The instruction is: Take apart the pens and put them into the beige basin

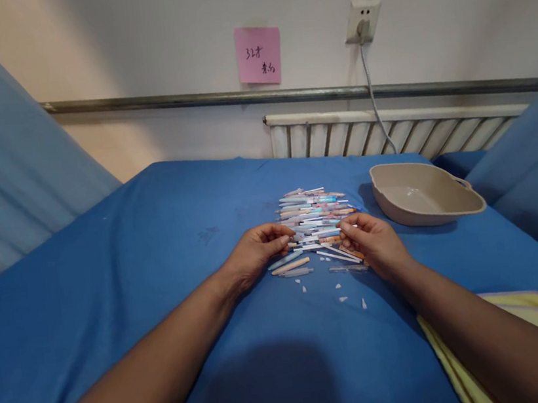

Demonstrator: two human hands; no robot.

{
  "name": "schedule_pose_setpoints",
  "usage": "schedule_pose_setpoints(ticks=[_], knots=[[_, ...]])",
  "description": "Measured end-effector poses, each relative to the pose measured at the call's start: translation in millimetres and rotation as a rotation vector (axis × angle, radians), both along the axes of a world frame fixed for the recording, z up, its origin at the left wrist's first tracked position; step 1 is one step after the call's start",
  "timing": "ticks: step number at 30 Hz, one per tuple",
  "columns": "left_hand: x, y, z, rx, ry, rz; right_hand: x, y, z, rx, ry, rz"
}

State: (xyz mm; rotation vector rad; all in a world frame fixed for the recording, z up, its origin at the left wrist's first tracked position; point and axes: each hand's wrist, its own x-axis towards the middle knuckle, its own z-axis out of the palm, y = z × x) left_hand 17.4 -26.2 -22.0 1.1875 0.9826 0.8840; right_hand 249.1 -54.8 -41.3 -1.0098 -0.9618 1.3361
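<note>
Many pens (317, 210) between both hands' fingers (272, 229); grip unclear

Slim plastic pens (312, 211) show white, pale blue, peach, orange and turquoise; the tiny tapered bits (364, 304) are white. The smooth fabric sheet (165, 241) is plain deep blue, the shallow plastic basin (396, 210) beige, the yellow cloth (516, 308) lilac-edged, the square paper note (259, 55) pink with black handwriting.

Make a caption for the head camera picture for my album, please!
Left hand and right hand at a bunch of pens on a blue sheet, a beige basin nearby.
</note>
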Motion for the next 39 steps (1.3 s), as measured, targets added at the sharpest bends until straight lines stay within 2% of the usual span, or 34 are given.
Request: schedule_pose_setpoints(ticks=[10, 16, 39], knots=[[6, -7, 3.5, 0.022, 0.045, -0.041, -3, -3, -0.3, 0.065, -0.173, -0.004], [6, -6, 4.7, 0.042, 0.063, 0.013, -2, -3, 1.7, 0.126, -0.183, -0.052], [10, -9, 9.1, 0.05, 0.112, 0.028, -5, -4, 1.0, 0.124, -0.29, -0.06]])
